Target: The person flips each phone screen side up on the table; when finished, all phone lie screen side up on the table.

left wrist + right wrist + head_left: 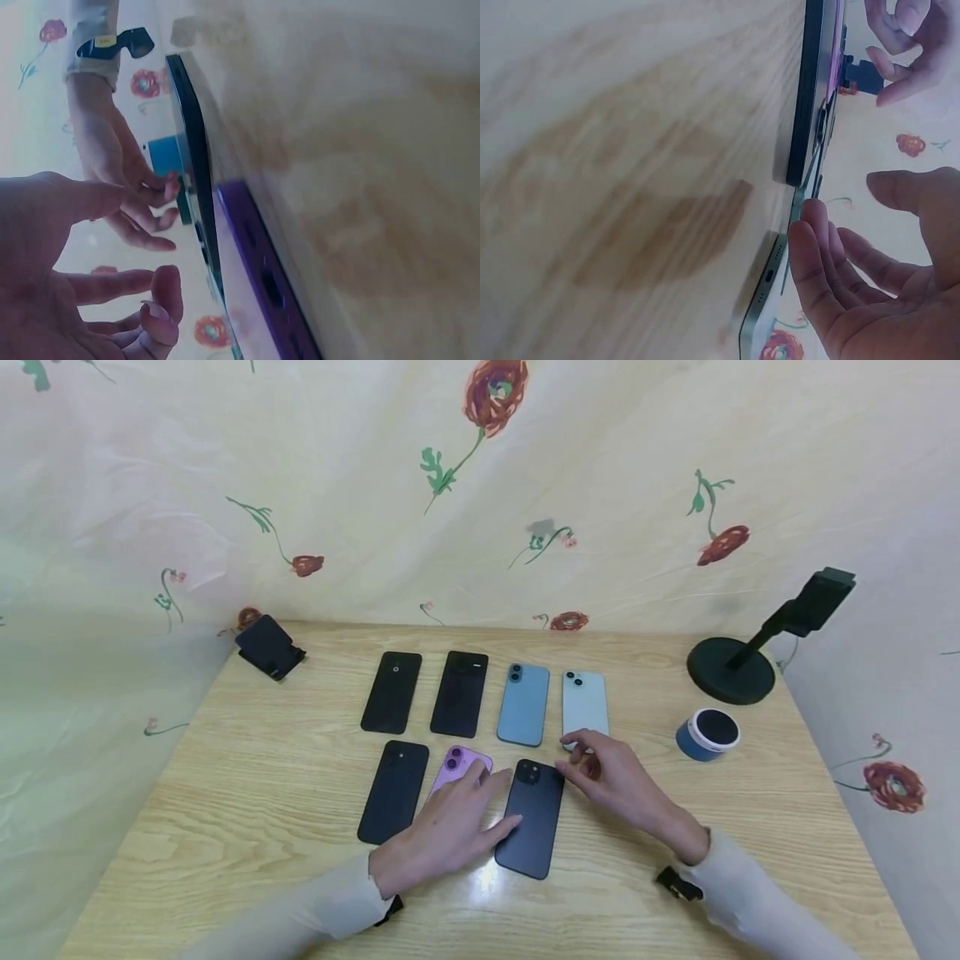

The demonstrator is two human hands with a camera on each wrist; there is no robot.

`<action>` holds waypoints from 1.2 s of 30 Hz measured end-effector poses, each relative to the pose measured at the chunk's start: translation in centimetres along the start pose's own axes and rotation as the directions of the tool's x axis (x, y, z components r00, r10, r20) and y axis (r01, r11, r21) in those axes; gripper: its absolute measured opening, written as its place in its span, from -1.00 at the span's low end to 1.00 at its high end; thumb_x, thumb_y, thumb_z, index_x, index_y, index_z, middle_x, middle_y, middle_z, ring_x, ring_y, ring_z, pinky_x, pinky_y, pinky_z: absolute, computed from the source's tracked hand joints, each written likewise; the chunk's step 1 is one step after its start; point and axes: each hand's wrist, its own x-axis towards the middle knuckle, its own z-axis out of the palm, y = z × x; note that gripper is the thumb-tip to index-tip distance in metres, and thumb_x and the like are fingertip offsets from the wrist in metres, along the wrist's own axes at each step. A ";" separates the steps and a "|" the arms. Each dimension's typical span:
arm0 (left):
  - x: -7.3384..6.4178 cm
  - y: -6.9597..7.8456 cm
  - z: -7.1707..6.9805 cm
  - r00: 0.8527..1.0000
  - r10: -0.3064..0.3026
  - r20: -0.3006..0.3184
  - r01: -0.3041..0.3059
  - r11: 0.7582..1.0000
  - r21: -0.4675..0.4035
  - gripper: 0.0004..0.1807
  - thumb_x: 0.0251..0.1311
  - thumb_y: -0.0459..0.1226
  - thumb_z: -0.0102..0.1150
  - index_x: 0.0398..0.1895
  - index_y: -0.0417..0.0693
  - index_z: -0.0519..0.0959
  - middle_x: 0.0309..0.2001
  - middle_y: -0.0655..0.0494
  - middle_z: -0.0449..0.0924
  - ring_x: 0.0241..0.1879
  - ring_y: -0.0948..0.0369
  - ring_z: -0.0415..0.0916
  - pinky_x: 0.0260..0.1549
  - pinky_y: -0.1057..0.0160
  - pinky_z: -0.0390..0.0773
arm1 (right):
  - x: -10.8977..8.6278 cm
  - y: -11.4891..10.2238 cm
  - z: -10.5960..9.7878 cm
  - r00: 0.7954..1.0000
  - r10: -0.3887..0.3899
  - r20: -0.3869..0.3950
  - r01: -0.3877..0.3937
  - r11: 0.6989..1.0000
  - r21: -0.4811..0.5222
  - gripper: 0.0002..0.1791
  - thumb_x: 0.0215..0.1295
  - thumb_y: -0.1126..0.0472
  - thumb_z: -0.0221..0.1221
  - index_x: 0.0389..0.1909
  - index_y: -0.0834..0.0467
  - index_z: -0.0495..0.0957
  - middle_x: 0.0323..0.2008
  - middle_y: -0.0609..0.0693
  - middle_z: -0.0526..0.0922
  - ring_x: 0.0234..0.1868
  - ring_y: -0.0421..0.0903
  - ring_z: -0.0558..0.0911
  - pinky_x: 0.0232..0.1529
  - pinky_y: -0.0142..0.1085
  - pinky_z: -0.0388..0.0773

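Observation:
Phones lie flat in two rows on the wooden table. My left hand (pixel 450 827) spreads over the purple phone (pixel 454 763), its thumb reaching over the dark blue-black phone (pixel 531 827) to the right. In the left wrist view, the hand's loosely bent fingers have nothing between them, beside the purple phone's edge (pixel 262 277). My right hand (pixel 618 781) hovers between that dark phone's upper corner and the lower end of the pale blue phone (pixel 585 706). Its fingers are relaxed and hold nothing in the right wrist view, near the pale phone's edge (pixel 765 289).
A blue phone (pixel 523 706) and two black phones (pixel 392 693) share the back row; another black phone (pixel 393 793) lies front left. To the right are a round blue-and-white container (pixel 707 735) and a black stand (pixel 731 671). A folded black stand (pixel 268 647) sits back left.

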 end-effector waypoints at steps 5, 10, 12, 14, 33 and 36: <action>0.1 0.8 0.6 0.997 0.005 0.071 -0.004 1.000 -0.013 -0.27 0.41 0.16 0.20 0.49 -0.01 0.42 0.02 0.06 0.43 -0.44 0.36 0.39 -0.48 0.45 0.45 | 0.0 0.2 0.4 1.000 0.017 -0.006 -0.017 1.000 -0.006 -0.71 0.42 0.15 0.32 0.07 0.18 0.64 -0.28 -0.08 0.68 -0.36 -0.27 0.60 -0.30 -0.43 0.58; 0.1 1.6 1.2 0.991 0.013 0.131 -0.023 0.997 0.073 -0.14 0.31 0.25 0.25 0.55 0.03 0.36 0.20 -0.03 0.37 -0.14 0.19 0.46 -0.42 0.34 0.51 | 0.0 0.3 0.6 1.000 0.026 -0.015 -0.026 1.000 -0.008 -0.78 0.39 0.21 0.34 -0.03 0.20 0.68 -0.31 -0.06 0.70 -0.38 -0.28 0.60 -0.32 -0.43 0.57; 0.1 1.9 1.3 0.987 0.006 0.162 -0.025 0.993 0.111 -0.09 0.26 0.28 0.28 0.56 0.04 0.34 0.27 -0.06 0.35 -0.03 0.12 0.45 -0.42 0.31 0.54 | 0.0 0.2 0.7 0.999 0.036 -0.004 -0.036 0.999 0.001 -0.80 0.38 0.23 0.34 -0.04 0.20 0.69 -0.30 -0.05 0.71 -0.38 -0.28 0.60 -0.31 -0.43 0.58; 0.1 2.2 1.3 0.981 0.000 0.193 -0.028 0.990 0.140 -0.05 0.23 0.31 0.29 0.58 0.05 0.32 0.34 -0.11 0.33 0.05 0.06 0.44 -0.39 0.28 0.60 | -0.1 0.1 0.7 0.999 0.043 0.010 -0.043 0.999 0.012 -0.81 0.38 0.24 0.34 -0.05 0.20 0.70 -0.30 -0.04 0.72 -0.37 -0.28 0.61 -0.31 -0.43 0.58; 0.3 4.5 2.2 0.977 0.017 0.212 -0.072 0.965 0.251 0.03 0.11 0.36 0.36 0.50 -0.10 0.41 0.30 -0.14 0.33 0.03 0.08 0.36 -0.17 0.36 0.58 | -0.4 -0.5 1.1 0.996 0.066 0.059 -0.070 0.995 0.067 -0.80 0.32 0.27 0.39 -0.08 0.23 0.72 -0.32 -0.04 0.69 -0.37 -0.27 0.59 -0.33 -0.44 0.55; 0.5 4.9 2.3 0.976 0.012 0.216 -0.075 0.956 0.285 0.04 0.12 0.38 0.34 0.49 -0.11 0.42 0.30 -0.17 0.35 0.04 0.07 0.39 -0.16 0.36 0.60 | -0.3 -0.6 1.0 0.995 0.078 0.064 -0.082 0.994 0.068 -0.79 0.32 0.27 0.39 -0.07 0.23 0.72 -0.32 -0.04 0.69 -0.37 -0.26 0.58 -0.34 -0.44 0.55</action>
